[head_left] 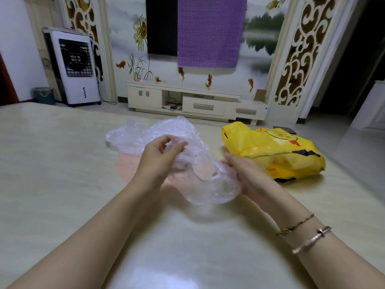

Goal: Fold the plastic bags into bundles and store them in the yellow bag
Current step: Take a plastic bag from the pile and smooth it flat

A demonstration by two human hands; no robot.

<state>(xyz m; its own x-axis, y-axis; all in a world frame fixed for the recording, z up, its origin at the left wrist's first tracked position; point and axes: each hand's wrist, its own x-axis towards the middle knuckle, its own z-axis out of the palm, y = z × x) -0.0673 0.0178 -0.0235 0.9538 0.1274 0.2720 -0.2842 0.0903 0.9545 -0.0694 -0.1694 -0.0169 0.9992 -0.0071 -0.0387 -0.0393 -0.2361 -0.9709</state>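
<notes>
Red print on yellow bag (270,147) illegible.

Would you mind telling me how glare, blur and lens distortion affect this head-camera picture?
Head view: a bright glare patch sits on the glossy table near the bottom edge; the clear plastic bag held by the left hand and right hand looks soft and smeared; wide-angle distortion bends the room's edges; the yellow bag reads clearly.

clear plastic bag (187,163) is all crumpled and see-through, bunched up mid-scene just over the table, with another loose clear bit trailing far left. yellow bag (277,151) lies on its side to the right, puffy, black and red print.
</notes>
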